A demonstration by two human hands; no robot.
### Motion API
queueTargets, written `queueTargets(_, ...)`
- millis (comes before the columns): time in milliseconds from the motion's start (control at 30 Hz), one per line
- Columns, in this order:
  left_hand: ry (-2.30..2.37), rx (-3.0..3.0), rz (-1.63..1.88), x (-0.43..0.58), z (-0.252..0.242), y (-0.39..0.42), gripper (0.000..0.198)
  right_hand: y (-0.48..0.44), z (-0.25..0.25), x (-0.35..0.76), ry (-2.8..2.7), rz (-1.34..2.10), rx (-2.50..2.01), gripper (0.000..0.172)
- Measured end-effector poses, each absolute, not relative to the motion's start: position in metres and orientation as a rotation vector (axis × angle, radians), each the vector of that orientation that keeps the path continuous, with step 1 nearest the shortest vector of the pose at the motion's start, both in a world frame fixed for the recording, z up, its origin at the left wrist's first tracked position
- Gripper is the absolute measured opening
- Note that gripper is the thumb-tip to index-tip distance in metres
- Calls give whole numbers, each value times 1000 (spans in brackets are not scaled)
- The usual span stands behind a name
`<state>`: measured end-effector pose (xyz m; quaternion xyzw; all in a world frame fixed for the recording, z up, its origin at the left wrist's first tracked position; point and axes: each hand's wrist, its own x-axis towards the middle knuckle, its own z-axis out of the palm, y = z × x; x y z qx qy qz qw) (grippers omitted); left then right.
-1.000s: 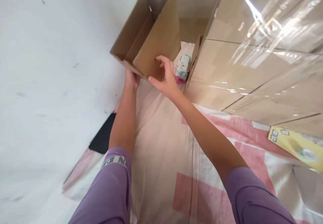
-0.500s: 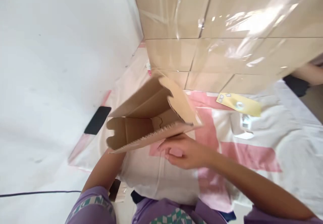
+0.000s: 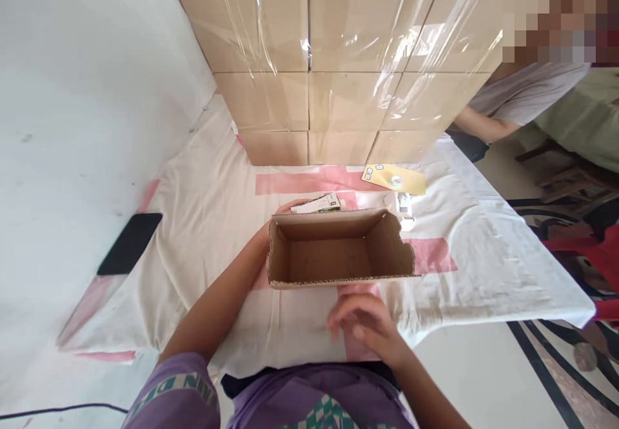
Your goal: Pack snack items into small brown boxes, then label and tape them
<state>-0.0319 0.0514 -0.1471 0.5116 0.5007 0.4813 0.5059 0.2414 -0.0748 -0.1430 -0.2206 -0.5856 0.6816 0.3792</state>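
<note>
An open brown cardboard box (image 3: pixel 338 280) stands in the middle of the cloth, its opening upward and showing a bare inside. My left hand (image 3: pixel 286 207) reaches round behind the box, mostly hidden by it, and its visible fingers close against a small white printed carton (image 3: pixel 316 204). That carton lies tilted just past the box's far rim. In front of the box, my right hand (image 3: pixel 370 329) hovers over the cloth near my body. Its fingers are loosely curved, apart and slightly blurred, with nothing in them.
Stacked cardboard boxes under clear film (image 3: pixel 338 100) form a wall at the back. A yellow card (image 3: pixel 411 182) with a tape roll and a small white item (image 3: pixel 405 213) lie to the right. A black phone (image 3: pixel 130 243) rests at left. Another person's arm (image 3: pixel 486 126) shows at right.
The cardboard box has turned from tilted to opening upward and lowered. My left hand has moved behind it, where the small carton now shows. My right hand has drawn back from the box.
</note>
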Motion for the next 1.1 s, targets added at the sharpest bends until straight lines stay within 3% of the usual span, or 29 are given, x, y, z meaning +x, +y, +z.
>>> queueTargets(67, 1139, 1205, 1180, -43, -144, 66, 50, -69, -100, 274, -1745, 1726, -471, 36)
queueTargets(167, 1008, 1230, 1368, -54, -127, 84, 70, -43, -31, 312, -1728, 1291, -524, 25)
queueTargets(233, 922, 1375, 1590, -53, -105, 89, 70, -17, 4, 314, -1683, 1106, -504, 21)
queueTargets(300, 869, 1648, 1789, -43, -75, 86, 63, 10, 30, 293, -1503, 922, -821, 11)
queueTargets(333, 869, 1824, 1850, -36, -60, 81, 60, 20, 39, 276, -1522, 962, -927, 14)
queueTargets(433, 912, 2391, 1874, -16, -21, 56, 62, 37, 53, 221, -1721, 1173, -916, 54)
queueTargets(500, 906, 2674, 1724, -10, -5, 37, 65, 37, 55, 196, -1762, 1207, -801, 56)
queueTargets(567, 882, 2776, 1495, -14, 3, 21, 63, 32, 54, 187, -1765, 1149, -763, 46)
queueTargets(667, 964, 2670, 1195, -33, 4, 9, 62, 25, 51, 195, -1845, 1000, -862, 37)
queueTargets(833, 1298, 2327, 594, -61, -11, 13, 70, 26, 35, 210, -2418, 871, -962, 39)
queueTargets(933, 1399, 2262, 428, -65, -21, 20, 61, 28, 23, 205, -2772, 768, -990, 35)
queueTargets(1100, 1333, 2206, 357, -62, -22, 26, 28, 37, 16, 187, -3094, 637, -1218, 32)
